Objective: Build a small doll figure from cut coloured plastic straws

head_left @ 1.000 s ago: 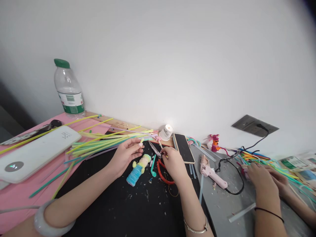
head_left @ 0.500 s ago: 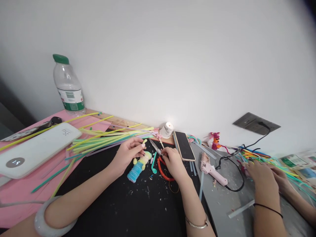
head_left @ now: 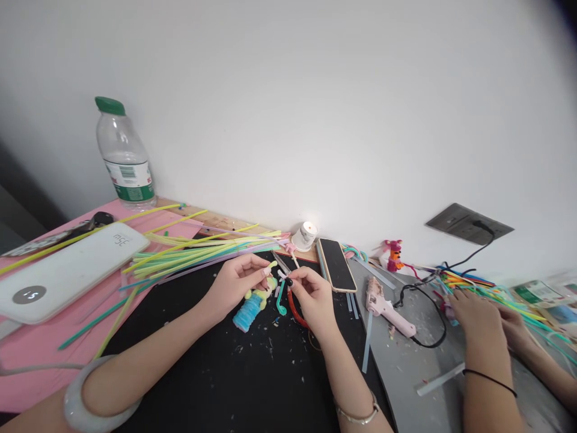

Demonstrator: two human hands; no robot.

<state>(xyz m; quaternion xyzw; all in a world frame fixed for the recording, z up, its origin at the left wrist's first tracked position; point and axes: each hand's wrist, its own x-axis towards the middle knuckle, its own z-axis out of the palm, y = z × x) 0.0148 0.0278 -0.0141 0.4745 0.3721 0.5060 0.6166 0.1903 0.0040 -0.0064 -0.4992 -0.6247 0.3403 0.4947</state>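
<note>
The black mat under my forearms is the biggest thing here, speckled with pale scraps, and beside it on my left lies the pink sheet carrying a white power bank whose round display shows a small glowing figure and whose far end bears short grey lettering I cannot read for sure. Behind it by the wall stands a clear plastic water bottle with a green cap and a green-and-white label with a barcode; it looks empty or nearly so. A long sheaf of yellow and green pipe cleaners fans across from the pink sheet toward my hands. A dark smartphone lies face up near the wall, just beside a small white cup tipped on its side. On the grey board to my right rests a pink glue gun with its black cord, and past it another person's hands work among more coloured stems. A blue and yellow pipe-cleaner doll lies on the mat below my fingers. My left hand pinches a short yellow piece between thumb and forefinger, and my right hand is closed on a tiny pale bit, the two almost touching above the doll.
</note>
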